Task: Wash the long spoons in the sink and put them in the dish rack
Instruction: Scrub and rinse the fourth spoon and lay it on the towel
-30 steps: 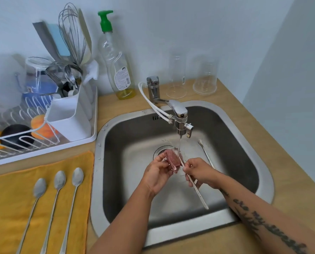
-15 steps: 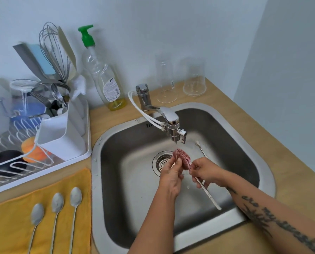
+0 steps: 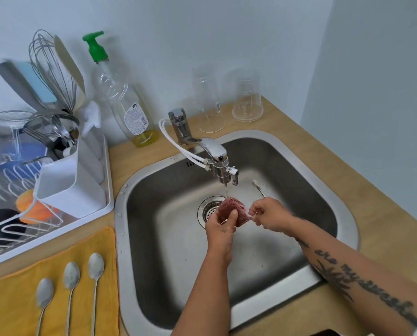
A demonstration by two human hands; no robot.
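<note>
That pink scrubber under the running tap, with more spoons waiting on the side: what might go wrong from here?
1. The spoon being scrubbed is almost hidden between the pink scrubber, held by the left hand, and the right hand; wet, it could slip toward the drain.
2. Another spoon lies in the sink behind the hands and might be overlooked.
3. Water from the faucet may splash onto the counter.
</note>
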